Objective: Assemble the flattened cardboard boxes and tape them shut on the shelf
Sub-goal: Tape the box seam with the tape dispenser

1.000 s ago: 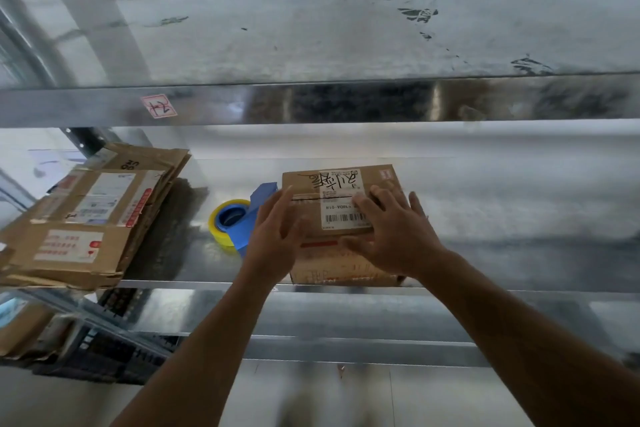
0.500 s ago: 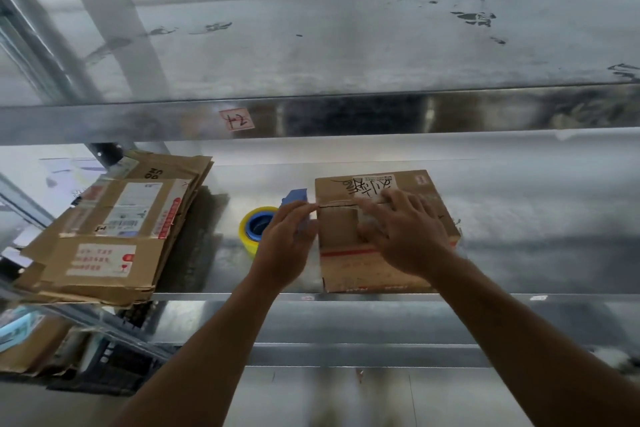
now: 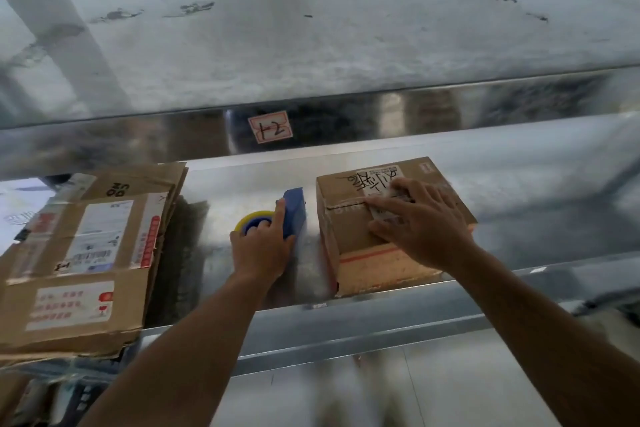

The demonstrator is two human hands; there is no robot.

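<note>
A small assembled cardboard box [image 3: 349, 232] stands on the metal shelf [image 3: 346, 319], its top flaps folded together with a white label across them. My right hand [image 3: 415, 222] lies flat on the flaps, fingers spread, pressing them down. To the left of the box sits a blue tape dispenser [image 3: 294, 210] with a yellow roll of tape [image 3: 247, 218]. My left hand [image 3: 261, 244] is on the dispenser, fingers curled over its body and roll. A stack of flattened cardboard boxes [image 3: 86, 253] lies at the shelf's left end.
An upper metal shelf [image 3: 346, 45] hangs low over the work area, with a red-framed tag [image 3: 270, 126] on its front lip. A grey upright post [image 3: 62, 24] stands at the far left. More cardboard shows under the shelf at the bottom left.
My left hand has left the box's left edge and moved left onto the tape dispenser. My right hand stays on the flaps. The view has shifted so the box sits further right.
</note>
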